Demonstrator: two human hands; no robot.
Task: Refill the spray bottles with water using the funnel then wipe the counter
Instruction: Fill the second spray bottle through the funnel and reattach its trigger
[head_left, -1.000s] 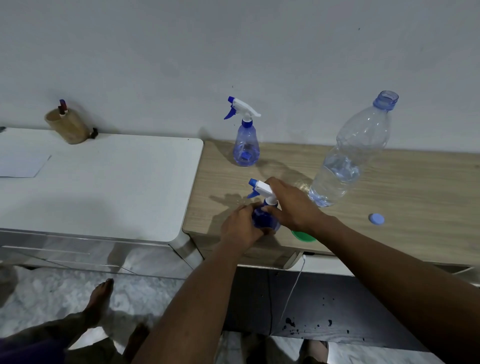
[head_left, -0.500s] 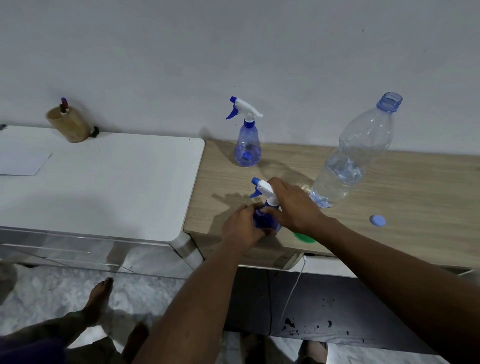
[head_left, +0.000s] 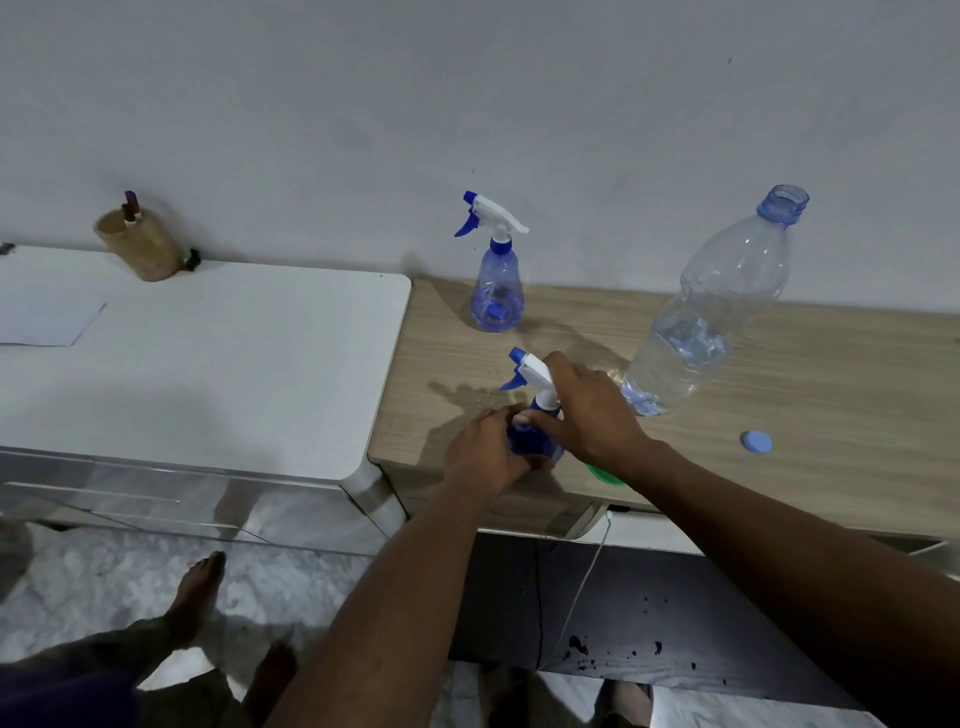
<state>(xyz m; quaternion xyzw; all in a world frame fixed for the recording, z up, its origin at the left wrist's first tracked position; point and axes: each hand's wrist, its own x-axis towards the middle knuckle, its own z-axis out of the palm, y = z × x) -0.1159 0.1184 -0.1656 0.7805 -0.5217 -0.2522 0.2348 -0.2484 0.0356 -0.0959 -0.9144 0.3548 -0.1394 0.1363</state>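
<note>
Spray bottle, the nearer one: wrapping its blue body in the curled fingers of the left hand, from the left side. Closing the thumb and fingertips of the right hand round the collar just below the white trigger head, with the palm arching over the back of that head. Standing upright between both hands near the front edge of the wooden counter, blue nozzle pointing left and away.

Hiding most of a green piece under the right wrist at the counter's edge; too little showing to tell what it is. Standing just beyond the right hand: a large clear water bottle, uncapped and partly filled. Lying flat to the right, well apart from it: a blue cap. Standing upright by the wall at the back: a second spray bottle, trigger head on.

Adjoining the counter on the left: a white cabinet top, carrying a wooden cup of pens and a sheet of paper.
</note>
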